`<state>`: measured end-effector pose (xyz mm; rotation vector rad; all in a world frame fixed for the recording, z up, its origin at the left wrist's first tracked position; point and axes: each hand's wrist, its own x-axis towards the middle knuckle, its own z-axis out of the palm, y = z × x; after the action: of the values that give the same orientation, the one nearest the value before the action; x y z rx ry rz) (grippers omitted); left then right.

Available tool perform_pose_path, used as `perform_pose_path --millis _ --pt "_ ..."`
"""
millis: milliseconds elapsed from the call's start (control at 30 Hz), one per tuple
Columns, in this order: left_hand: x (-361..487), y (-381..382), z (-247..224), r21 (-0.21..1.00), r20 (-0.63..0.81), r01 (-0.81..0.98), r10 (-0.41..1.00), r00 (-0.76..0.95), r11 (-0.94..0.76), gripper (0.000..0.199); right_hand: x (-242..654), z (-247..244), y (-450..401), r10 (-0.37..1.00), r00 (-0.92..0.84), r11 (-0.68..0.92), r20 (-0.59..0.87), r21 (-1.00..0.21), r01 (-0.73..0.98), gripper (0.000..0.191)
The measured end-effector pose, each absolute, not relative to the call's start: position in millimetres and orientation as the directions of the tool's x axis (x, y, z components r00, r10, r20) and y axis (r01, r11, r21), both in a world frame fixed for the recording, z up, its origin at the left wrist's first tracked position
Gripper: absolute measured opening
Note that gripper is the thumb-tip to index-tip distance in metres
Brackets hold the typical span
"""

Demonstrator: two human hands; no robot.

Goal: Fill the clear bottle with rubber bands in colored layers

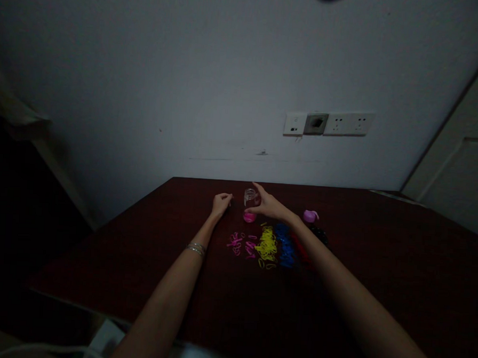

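A small clear jar [250, 194] with pink at its bottom stands on the dark red table. My right hand [268, 204] reaches round it from the right, thumb across its front and fingers behind. My left hand [220, 202] rests on the table left of the jar, fingers curled together; anything between them is too small to make out. Nearer to me lie loose small bands in colour groups: pink bands [235, 243], yellow bands [267, 245] and blue bands [285, 246]. Red bands [301, 250] are partly hidden by my right forearm.
A purple lid [310, 216] lies right of my right wrist, with a black pile [320, 235] just nearer. Behind the table [363, 249] rises a pale wall with sockets [348, 124]. A white door [469, 143] is at the right.
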<state>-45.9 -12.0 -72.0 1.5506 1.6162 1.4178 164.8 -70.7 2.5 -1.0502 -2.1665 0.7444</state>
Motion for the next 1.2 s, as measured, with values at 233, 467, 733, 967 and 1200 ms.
perform_pose_path --millis 233,467,733,967,1200 --pt "-48 -13 -71 0.928 0.252 0.336 0.937 -0.241 -0.163 0.034 194 30 -72 0.827 -0.409 0.562 0.385 -0.560 0.609 0.094" --pt "-75 -26 -33 0.756 -0.119 0.640 0.933 0.339 -0.136 0.035 203 46 -109 0.731 -0.641 0.668 0.236 -0.436 0.602 0.043" --pt "-71 -79 18 0.241 -0.310 0.821 0.760 0.571 -0.518 0.037 176 1 -125 0.593 -0.804 0.761 0.038 -0.353 0.544 0.053" --pt "-42 -119 17 0.165 -0.289 0.712 0.657 0.696 -0.682 0.071 166 -13 -124 0.621 -0.776 0.712 -0.108 -0.336 0.616 0.082" --pt "-37 -122 5 0.190 -0.231 0.670 0.631 0.741 -0.717 0.067 162 -18 -125 0.623 -0.781 0.717 -0.052 -0.362 0.596 0.068"
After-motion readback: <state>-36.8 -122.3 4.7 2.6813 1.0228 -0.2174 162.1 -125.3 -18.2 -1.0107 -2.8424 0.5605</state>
